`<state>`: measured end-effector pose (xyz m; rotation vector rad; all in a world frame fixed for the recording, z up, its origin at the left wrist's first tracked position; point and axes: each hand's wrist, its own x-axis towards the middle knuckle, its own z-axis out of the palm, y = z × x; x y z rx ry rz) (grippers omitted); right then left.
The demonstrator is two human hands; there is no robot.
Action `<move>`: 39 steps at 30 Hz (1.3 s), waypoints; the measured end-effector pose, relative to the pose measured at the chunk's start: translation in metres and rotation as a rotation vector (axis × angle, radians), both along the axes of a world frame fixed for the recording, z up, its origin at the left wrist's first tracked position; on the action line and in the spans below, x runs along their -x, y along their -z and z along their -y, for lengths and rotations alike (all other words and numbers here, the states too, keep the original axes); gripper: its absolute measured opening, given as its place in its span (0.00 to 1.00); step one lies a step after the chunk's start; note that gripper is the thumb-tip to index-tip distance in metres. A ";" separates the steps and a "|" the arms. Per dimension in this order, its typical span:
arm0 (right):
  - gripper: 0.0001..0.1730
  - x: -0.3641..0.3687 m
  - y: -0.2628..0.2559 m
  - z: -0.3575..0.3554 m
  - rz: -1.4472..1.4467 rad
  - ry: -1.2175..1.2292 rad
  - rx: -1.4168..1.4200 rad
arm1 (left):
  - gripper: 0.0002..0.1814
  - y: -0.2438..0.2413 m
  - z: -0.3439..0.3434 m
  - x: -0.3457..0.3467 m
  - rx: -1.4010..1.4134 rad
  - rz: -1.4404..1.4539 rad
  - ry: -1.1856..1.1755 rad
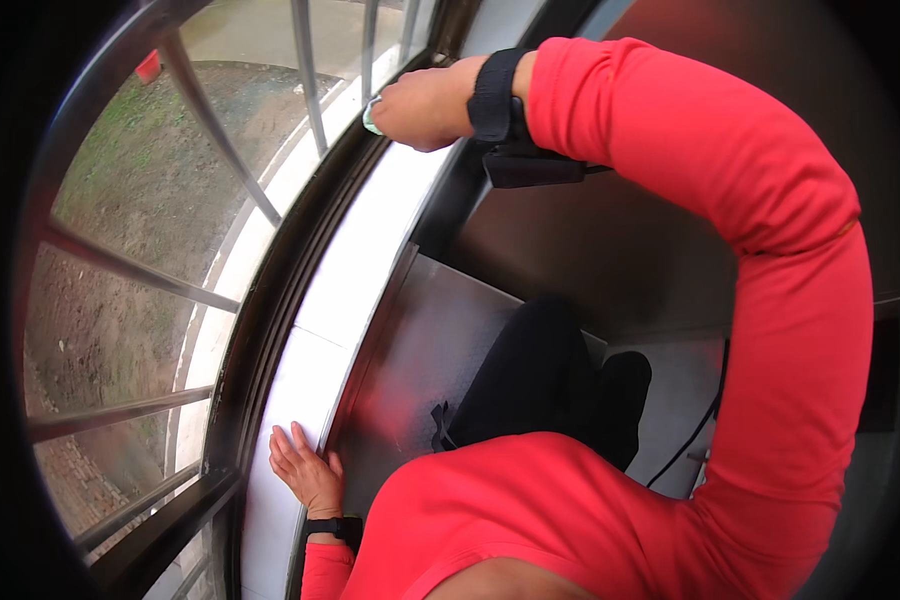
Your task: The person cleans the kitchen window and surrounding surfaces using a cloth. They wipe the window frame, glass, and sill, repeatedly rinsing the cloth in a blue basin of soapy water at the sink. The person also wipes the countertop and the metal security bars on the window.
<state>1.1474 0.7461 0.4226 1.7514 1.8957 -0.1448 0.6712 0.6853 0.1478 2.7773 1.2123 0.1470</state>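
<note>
At the top of the view, my right hand point(424, 109) is shut on a pale green and white cloth point(373, 117), of which only an edge shows. It sits over the dark window frame point(270, 300), by the sliding track. My left hand point(307, 469) rests palm down, fingers apart, on the white tiled windowsill point(307, 375) at the lower left. Nothing is seen in it. Both wrists wear black straps, and the one on the right carries a dark box-shaped device point(534, 168).
Metal security bars point(217, 135) stand outside the window opening. Bare soil with some grass point(127, 217) and a red object point(148, 67) lie beyond. Below the sill is a grey metal surface point(442, 315) beside my dark-clad legs point(532, 375). A black cable point(682, 450) hangs at the right.
</note>
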 end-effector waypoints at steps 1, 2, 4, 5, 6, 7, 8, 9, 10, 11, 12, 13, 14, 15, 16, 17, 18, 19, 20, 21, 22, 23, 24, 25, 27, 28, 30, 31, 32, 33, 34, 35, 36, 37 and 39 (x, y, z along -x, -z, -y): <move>0.08 0.000 -0.013 -0.008 0.012 -0.027 0.019 | 0.46 0.000 0.000 0.000 0.017 0.005 -0.008; 0.11 0.002 -0.022 -0.021 0.071 0.012 0.024 | 0.46 -0.001 0.000 0.001 0.026 0.011 -0.023; 0.13 0.001 -0.037 -0.050 0.110 0.021 -0.063 | 0.45 -0.002 0.001 0.000 0.014 0.042 -0.037; 0.13 0.000 -0.042 -0.068 0.144 0.020 -0.130 | 0.43 -0.003 0.001 0.000 0.008 0.081 -0.054; 0.14 -0.005 -0.043 -0.075 0.074 -0.021 -0.327 | 0.42 -0.004 0.001 -0.001 -0.004 0.116 -0.074; 0.14 -0.013 -0.045 -0.082 0.055 0.005 -0.489 | 0.41 -0.005 0.000 -0.002 -0.026 0.149 -0.090; 0.13 -0.022 -0.038 -0.085 -0.046 0.121 -0.600 | 0.40 -0.005 0.000 -0.003 -0.031 0.180 -0.129; 0.12 -0.030 -0.028 -0.087 -0.168 0.261 -0.676 | 0.41 -0.005 0.000 -0.005 -0.042 0.182 -0.152; 0.12 -0.039 -0.008 -0.081 -0.396 0.432 -0.819 | 0.41 -0.005 0.001 -0.005 -0.036 0.203 -0.179; 0.12 -0.048 0.017 -0.071 -0.632 0.484 -0.948 | 0.41 -0.004 0.002 -0.005 -0.029 0.228 -0.206; 0.11 -0.058 0.045 -0.068 -0.796 0.609 -1.044 | 0.41 -0.003 0.001 -0.006 -0.055 0.225 -0.216; 0.11 -0.071 0.072 -0.068 -0.944 0.761 -1.085 | 0.42 -0.002 0.002 -0.006 -0.077 0.211 -0.228; 0.12 -0.084 0.100 -0.072 -1.050 0.890 -1.186 | 0.42 -0.002 0.001 -0.007 -0.095 0.218 -0.233; 0.13 -0.100 0.123 -0.081 -1.213 1.006 -1.249 | 0.43 -0.002 0.002 -0.009 -0.097 0.216 -0.249; 0.15 -0.118 0.143 -0.090 -1.331 1.063 -1.357 | 0.44 -0.002 0.002 -0.011 -0.105 0.218 -0.252; 0.18 -0.135 0.159 -0.099 -1.437 1.145 -1.467 | 0.44 -0.003 0.002 -0.012 -0.117 0.220 -0.259; 0.22 -0.154 0.165 -0.114 -1.492 1.222 -1.507 | 0.44 -0.003 0.002 -0.013 -0.132 0.200 -0.260; 0.26 -0.172 0.169 -0.124 -1.516 1.404 -1.543 | 0.45 -0.003 0.001 -0.015 -0.124 0.215 -0.262; 0.30 -0.189 0.170 -0.125 -1.216 1.382 -1.494 | 0.45 -0.003 0.003 -0.015 -0.127 0.197 -0.262; 0.31 -0.206 0.166 -0.128 -0.958 1.368 -1.451 | 0.46 -0.002 0.003 -0.015 -0.131 0.180 -0.263; 0.29 -0.222 0.159 -0.130 -0.914 1.389 -1.433 | 0.47 0.001 0.003 -0.013 -0.124 0.161 -0.261; 0.28 -0.235 0.154 -0.132 -0.863 1.401 -1.434 | 0.49 0.005 0.003 -0.011 -0.149 0.133 -0.250; 0.26 -0.247 0.149 -0.135 -0.851 1.380 -1.524 | 0.49 0.010 0.002 -0.009 -0.160 0.109 -0.240; 0.26 -0.257 0.146 -0.138 -0.837 1.345 -1.628 | 0.49 0.015 0.002 -0.006 -0.171 0.082 -0.228; 0.26 -0.278 0.145 -0.142 -0.772 1.321 -1.692 | 0.39 0.026 -0.002 -0.002 -0.219 0.149 -0.212; 0.28 -0.289 0.146 -0.144 -0.747 1.269 -1.667 | 0.30 0.031 -0.007 -0.002 -0.266 0.093 -0.217; 0.34 -0.312 0.152 -0.152 -0.717 1.189 -1.626 | 0.23 0.032 -0.014 -0.003 -0.334 0.012 -0.218; 0.35 -0.323 0.155 -0.157 -0.761 1.161 -1.604 | 0.23 0.029 -0.017 -0.005 -0.357 -0.018 -0.214; 0.34 -0.334 0.158 -0.158 -0.826 1.130 -1.613 | 0.30 0.024 -0.020 -0.008 -0.172 -0.187 -0.269; 0.33 -0.343 0.161 -0.162 -0.861 1.112 -1.623 | 0.36 0.017 -0.022 -0.011 0.017 -0.354 -0.323; 0.31 -0.352 0.164 -0.161 -0.945 1.074 -1.618 | 0.43 0.010 -0.022 -0.013 0.210 -0.519 -0.376; 0.30 -0.359 0.165 -0.163 -0.994 1.064 -1.603 | 0.50 0.005 -0.022 -0.017 0.405 -0.677 -0.424; 0.29 -0.364 0.167 -0.163 -1.059 1.048 -1.601 | 0.48 0.003 -0.022 -0.020 0.383 -0.794 -0.385; 0.28 -0.366 0.167 -0.164 -1.097 1.096 -1.585 | 0.44 0.003 -0.025 -0.021 0.411 -0.787 -0.383; 0.27 -0.362 0.168 -0.162 -0.997 1.061 -1.589 | 0.39 0.010 -0.025 -0.020 0.482 -0.777 -0.375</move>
